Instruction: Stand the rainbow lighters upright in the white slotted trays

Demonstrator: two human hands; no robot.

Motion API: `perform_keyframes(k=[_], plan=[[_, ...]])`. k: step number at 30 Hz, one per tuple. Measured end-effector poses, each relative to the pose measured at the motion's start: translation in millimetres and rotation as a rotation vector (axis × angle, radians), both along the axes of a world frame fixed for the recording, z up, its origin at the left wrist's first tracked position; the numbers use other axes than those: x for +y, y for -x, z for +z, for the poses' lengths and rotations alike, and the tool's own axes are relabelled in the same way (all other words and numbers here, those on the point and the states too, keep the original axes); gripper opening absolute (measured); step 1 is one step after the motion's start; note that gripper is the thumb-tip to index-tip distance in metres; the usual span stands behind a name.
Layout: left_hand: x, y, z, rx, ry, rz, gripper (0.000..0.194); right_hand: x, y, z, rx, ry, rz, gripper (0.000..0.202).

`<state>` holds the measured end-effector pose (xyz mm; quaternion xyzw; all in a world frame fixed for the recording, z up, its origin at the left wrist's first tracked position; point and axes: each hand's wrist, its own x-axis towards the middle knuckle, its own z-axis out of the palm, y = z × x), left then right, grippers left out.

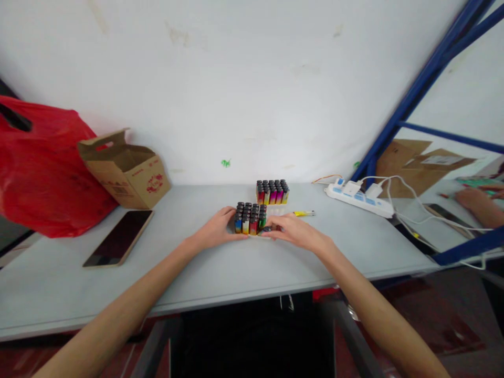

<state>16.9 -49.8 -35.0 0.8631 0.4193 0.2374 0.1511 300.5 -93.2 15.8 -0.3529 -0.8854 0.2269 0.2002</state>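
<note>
Rows of upright cigarette lighters with black tops and coloured bodies stand packed together on the table. My left hand grips this block at its left side, thumb along the front and fingers behind. At the front right corner my right hand pinches a tilted lighter, its dark top showing and the rest mostly hidden by the fingers. Behind stands a second block of lighters, in pink, red and yellow. Beyond my right hand, a single yellow lighter lies flat.
On the left are a phone, an open cardboard box and a red plastic bag. A white power strip with plugs and cables lies at the right, beside a blue metal frame. Another person's hand shows at far right.
</note>
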Motion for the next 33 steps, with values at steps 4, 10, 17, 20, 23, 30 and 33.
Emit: perform_keyframes(k=[4,10,17,20,23,30,33], plan=[[1.9,2.3,-4.7,-0.007,-0.013,-0.003,0.083,3.7,9.1,10.0,-0.165,-0.041,-0.055,0.027],[1.9,4.1,-8.8,0.007,0.013,0.011,0.081,-2.3,30.0,24.3,-0.468,-0.208,-0.22,0.038],[0.0,4.7,-6.0,-0.005,0.029,0.015,0.079,-2.4,21.4,10.3,-0.5,-0.161,-0.271,0.038],[-0.9,4.8,-5.7,-0.009,0.046,0.024,0.079,4.4,-12.1,-0.9,-0.26,-0.054,-0.269,0.042],[-1.1,4.8,-5.9,-0.018,0.052,0.022,0.079,19.8,-64.7,-8.5,-0.037,-0.106,-0.338,0.035],[0.0,5.7,-10.8,-0.029,0.019,-0.002,0.079,48.3,-140.9,-35.6,-0.141,-0.126,-0.327,0.028],[-1.1,5.3,-10.3,-0.04,0.015,-0.012,0.077,42.9,-139.1,-37.8,-0.033,-0.07,-0.435,0.03]])
